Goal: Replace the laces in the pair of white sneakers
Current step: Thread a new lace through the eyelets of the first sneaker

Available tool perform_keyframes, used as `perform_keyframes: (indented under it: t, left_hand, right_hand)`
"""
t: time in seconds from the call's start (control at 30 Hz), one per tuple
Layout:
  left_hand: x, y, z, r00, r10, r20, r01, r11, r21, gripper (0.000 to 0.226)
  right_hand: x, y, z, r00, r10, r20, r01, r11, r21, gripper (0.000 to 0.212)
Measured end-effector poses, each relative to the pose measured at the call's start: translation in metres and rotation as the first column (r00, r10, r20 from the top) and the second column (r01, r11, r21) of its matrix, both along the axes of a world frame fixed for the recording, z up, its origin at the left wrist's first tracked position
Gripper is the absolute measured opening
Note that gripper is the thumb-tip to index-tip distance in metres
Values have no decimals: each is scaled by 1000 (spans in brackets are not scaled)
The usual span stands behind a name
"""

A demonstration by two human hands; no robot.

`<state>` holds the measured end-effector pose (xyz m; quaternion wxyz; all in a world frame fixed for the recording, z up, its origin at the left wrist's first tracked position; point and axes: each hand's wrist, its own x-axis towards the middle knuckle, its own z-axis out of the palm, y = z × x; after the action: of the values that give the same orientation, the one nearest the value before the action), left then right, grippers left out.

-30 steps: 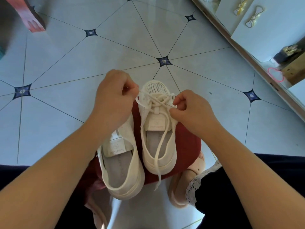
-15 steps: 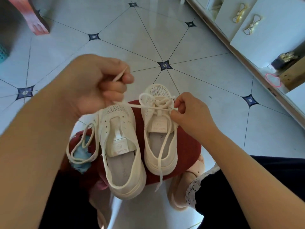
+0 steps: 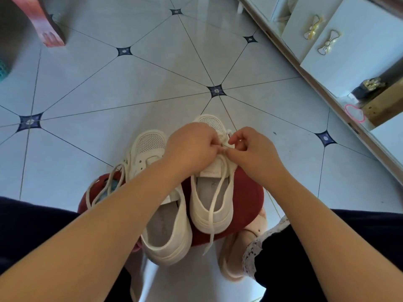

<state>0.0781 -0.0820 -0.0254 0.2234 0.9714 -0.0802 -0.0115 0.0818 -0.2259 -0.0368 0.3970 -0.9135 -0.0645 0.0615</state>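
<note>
Two white sneakers stand side by side on a round red stool (image 3: 246, 192), toes pointing away from me. My left hand (image 3: 192, 147) and my right hand (image 3: 250, 151) meet over the lacing of the right sneaker (image 3: 211, 205), each pinching its white lace (image 3: 214, 205) near the eyelets. One loose end of that lace trails down through the shoe opening and over the heel. The left sneaker (image 3: 165, 232) has no lace in its eyelets; my left forearm crosses it. A separate loose white lace (image 3: 102, 188) lies looped at the stool's left edge.
Pale tiled floor (image 3: 130, 94) with dark star insets lies all around. A white cabinet (image 3: 327, 40) with bow-shaped handles runs along the right. A reddish furniture leg (image 3: 43, 25) stands at the top left. My feet in pink slippers (image 3: 231, 258) are under the stool.
My left hand, raised high and left half a second ago pulling the lace taut, has come back down to the right sneaker's eyelets beside my right hand.
</note>
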Motion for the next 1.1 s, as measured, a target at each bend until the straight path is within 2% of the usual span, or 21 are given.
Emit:
perform_keyframes:
  t: [0.07, 0.1, 0.17, 0.2, 0.27, 0.3, 0.33, 0.37, 0.4, 0.47, 0.5, 0.53, 0.67, 0.7, 0.73, 0.8, 0.83, 0.9, 0.97, 1.0, 1.1]
  left_hand:
    - [-3, 10, 10, 1000, 25, -19, -28, 983, -182, 15]
    - [-5, 20, 18, 998, -6, -66, -15, 947, -322, 11]
    - [-12, 44, 36, 969, -181, -167, 38, 780, -624, 6]
    - [-15, 56, 44, 947, -272, -169, 64, 676, -734, 5]
    - [-20, 72, 51, 905, -399, -144, 94, 519, -850, 9]
    - [-21, 74, 51, 884, -441, -157, 88, 486, -869, 10]
    - [-21, 73, 49, 867, -461, -188, 69, 485, -872, 10]
    - [-21, 68, 45, 861, -451, -234, 42, 522, -852, 10]
    - [-19, 62, 40, 867, -405, -292, 11, 599, -800, 9]
    - [-14, 45, 29, 892, -222, -395, -62, 803, -593, 7]
    - [-12, 37, 24, 905, -132, -404, -88, 871, -483, 8]
    - [-10, 30, 21, 921, -70, -382, -105, 902, -419, 9]
    - [-6, 21, 24, 972, 14, -236, -120, 889, -441, 12]
    - [-6, 21, 27, 978, 35, -207, -131, 873, -470, 13]
    - [-5, 21, 29, 982, 61, -180, -144, 857, -495, 13]
    - [-4, 19, 31, 985, 111, -135, -165, 842, -513, 13]
    - [-4, 18, 31, 984, 126, -125, -173, 840, -514, 12]
    - [-5, 16, 29, 980, 151, -127, -196, 821, -536, 12]
    - [-4, 17, 28, 966, 185, -181, -258, 746, -614, 13]
    - [-4, 18, 29, 949, 195, -246, -312, 660, -683, 17]
    - [-1, 20, 31, 876, 129, -465, -482, 289, -827, 31]
  right_hand:
    - [0, 1, 0, 1000, -10, 12, 10, 1000, -24, 21]
    - [1, 2, -1, 1000, -15, 11, 16, 999, -33, 23]
    - [1, 2, -1, 1000, -26, 2, 26, 999, -33, 23]
    - [1, 2, -1, 1000, -29, -4, 29, 999, -31, 21]
    - [2, 1, -2, 999, -32, -23, 32, 999, -24, 18]
    - [2, 0, -1, 999, -30, -34, 29, 999, -19, 17]
    - [2, 0, -1, 999, -26, -43, 26, 1000, -14, 16]
    - [2, 0, -1, 999, -22, -49, 22, 1000, -8, 16]
    - [2, 1, -1, 998, -20, -52, 20, 1000, -6, 17]
    - [2, 1, 0, 999, -25, -46, 25, 1000, -4, 17]
    - [1, 1, 1, 999, -27, -46, 27, 1000, 4, 17]
    - [0, 2, 3, 998, -24, -50, 25, 1000, 16, 18]
    - [-3, 3, 11, 998, 54, 16, -54, 998, -11, 17]
    - [-3, 4, 15, 998, 49, 25, -50, 998, 43, 17]
    - [-3, 6, 20, 999, 33, -8, -31, 984, 173, 18]
    - [-2, 9, 32, 985, 56, -161, 21, 897, 442, 21]
    - [-3, 11, 36, 974, 113, -198, -3, 874, 486, 18]
    - [-3, 12, 38, 973, 176, -150, -112, 926, 360, 13]
    - [2, 9, 36, 995, 42, -88, -14, 956, 294, 14]
    - [6, 7, 35, 991, -72, -109, 103, 947, 304, 15]
    - [20, -9, 31, 925, -337, -172, 369, 907, 205, 10]
